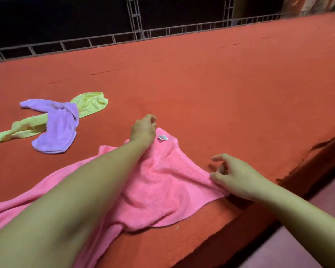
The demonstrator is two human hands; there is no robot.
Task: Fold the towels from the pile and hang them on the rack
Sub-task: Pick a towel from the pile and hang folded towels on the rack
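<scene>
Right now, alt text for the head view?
Both hands spread a pink towel on a red surface: left hand at its far corner, right hand pinching its right edge. Purple towel lies across yellow towel, far left.

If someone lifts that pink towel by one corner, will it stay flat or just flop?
Probably flop: the pink towel already lies rumpled in soft folds. It likely drags rather than slides, since the red surface looks fuzzy. The right hand pinching its edge suggests it's light.

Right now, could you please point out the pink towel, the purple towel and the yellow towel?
pink towel (162, 186): head view, rumpled middle.
purple towel (60, 128): head view, broad middle.
yellow towel (91, 103): head view, far end.
</scene>
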